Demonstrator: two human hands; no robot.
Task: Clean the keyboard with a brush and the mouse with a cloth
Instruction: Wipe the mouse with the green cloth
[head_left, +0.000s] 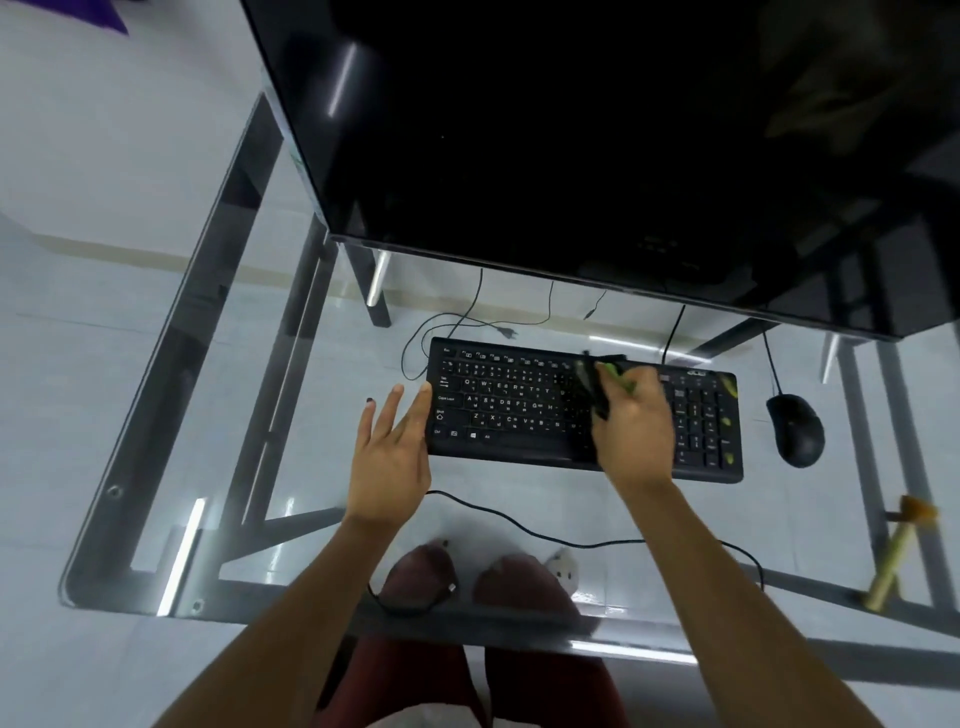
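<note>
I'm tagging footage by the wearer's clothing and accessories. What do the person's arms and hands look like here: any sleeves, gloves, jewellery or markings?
Both forearms are bare up to the bottom edge of the picture, with no sleeves showing. The left hand and right hand wear no gloves, and no watch, bracelet or ring is visible. The left hand's little fingertip looks dark, perhaps nail polish; it is too small to tell. The right hand is slightly motion-blurred.

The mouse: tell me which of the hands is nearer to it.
Right. The right hand holds a brush over the keyboard, left of the mouse. The left hand sits open at the keyboard's far left end.
</note>
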